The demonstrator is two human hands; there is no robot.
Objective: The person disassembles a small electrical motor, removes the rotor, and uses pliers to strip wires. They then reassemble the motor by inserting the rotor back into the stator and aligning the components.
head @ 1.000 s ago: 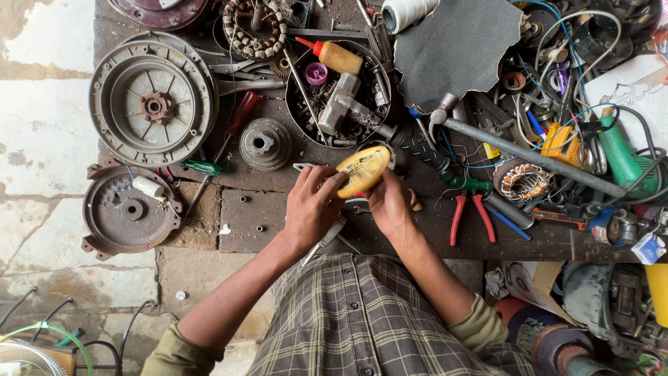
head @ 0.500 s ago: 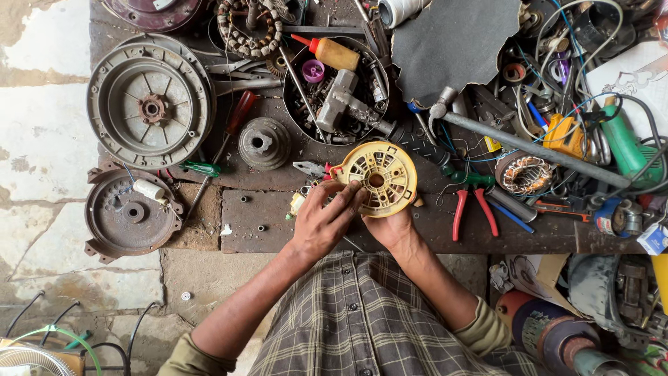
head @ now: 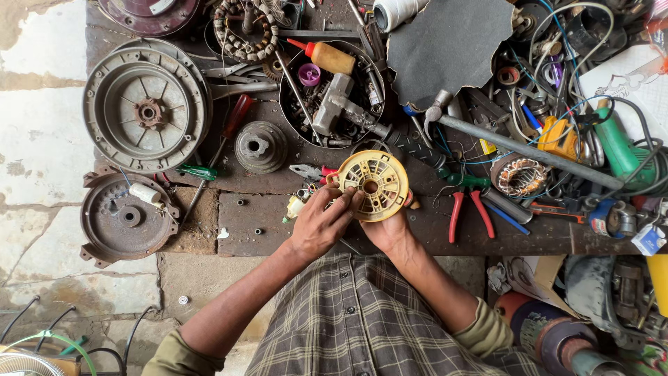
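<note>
A round yellow plastic fan cover [head: 372, 185] with slots and a centre hole is held face-up over the front of the workbench [head: 243, 223]. My right hand [head: 386, 233] cups it from beneath. My left hand [head: 321, 223] sits at its left rim, fingertips touching the yellow face. A small cream and grey part [head: 296, 205] lies just left of my left hand. Small pliers with red handles [head: 311, 172] lie just beyond it.
A large grey motor cover [head: 146, 104] and a rusty round cover [head: 125, 217] lie left. A dark pulley [head: 259, 146], a bowl of parts [head: 332, 94], red-handled pliers [head: 465, 209], a copper stator [head: 520, 175], a long steel bar [head: 529, 150] and tangled wires crowd the bench.
The yellow cover was tilted on edge between both hands; it has turned to show its full round face and now sits a little higher.
</note>
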